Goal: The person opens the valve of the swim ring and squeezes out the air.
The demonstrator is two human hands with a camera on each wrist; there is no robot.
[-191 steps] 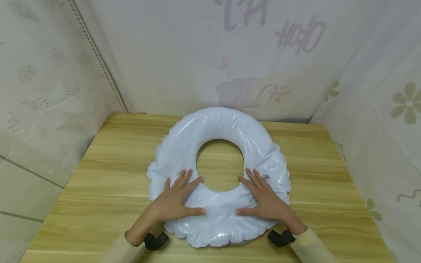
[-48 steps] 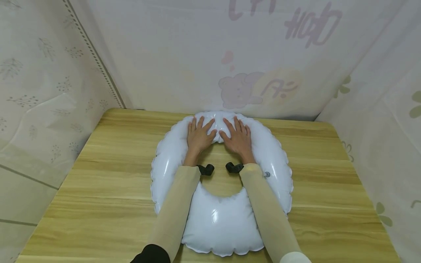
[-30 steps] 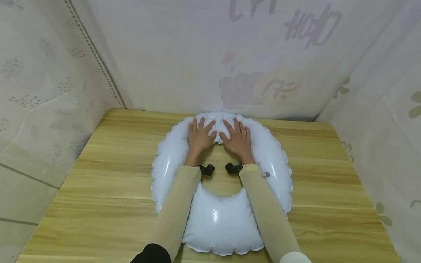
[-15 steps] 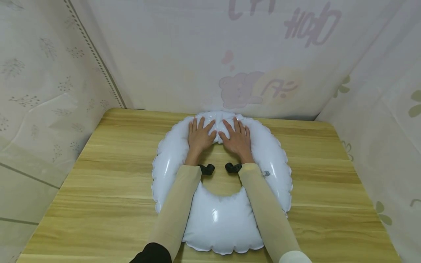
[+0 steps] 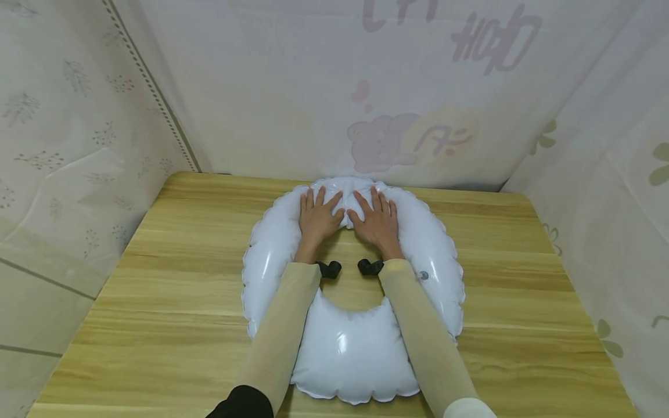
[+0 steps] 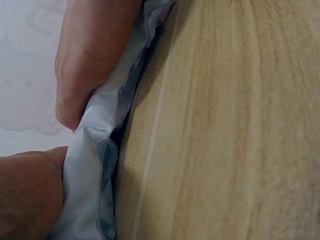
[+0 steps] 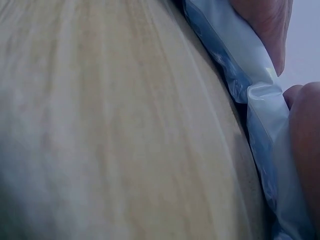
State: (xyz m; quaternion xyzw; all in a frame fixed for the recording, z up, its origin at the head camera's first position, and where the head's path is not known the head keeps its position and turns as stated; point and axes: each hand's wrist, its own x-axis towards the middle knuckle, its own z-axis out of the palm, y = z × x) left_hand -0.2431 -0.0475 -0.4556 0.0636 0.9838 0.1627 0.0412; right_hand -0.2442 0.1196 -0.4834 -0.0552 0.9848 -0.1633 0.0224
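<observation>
A white inflatable swim ring with a scalloped seam lies flat on the wooden table, a small valve on its right side. My left hand rests palm down on the ring's far part, fingers spread and straight. Beside it my right hand presses the same far part, also with spread fingers, the two thumbs almost meeting. Between the hands the vinyl is creased. In the left wrist view the ring's inner wall shows under both hands; the right wrist view shows this wall with a bluish underside.
The wooden table reaches back to a pale printed curtain, with similar cloth on both sides. A black wrist camera sits at my left wrist and another black camera at my right, both over the ring's hole.
Earlier both hands lay spread on the ring's near part, which was wrinkled; they have since moved to its far part, and the near part now looks plump. Over the last second they stay in place.
</observation>
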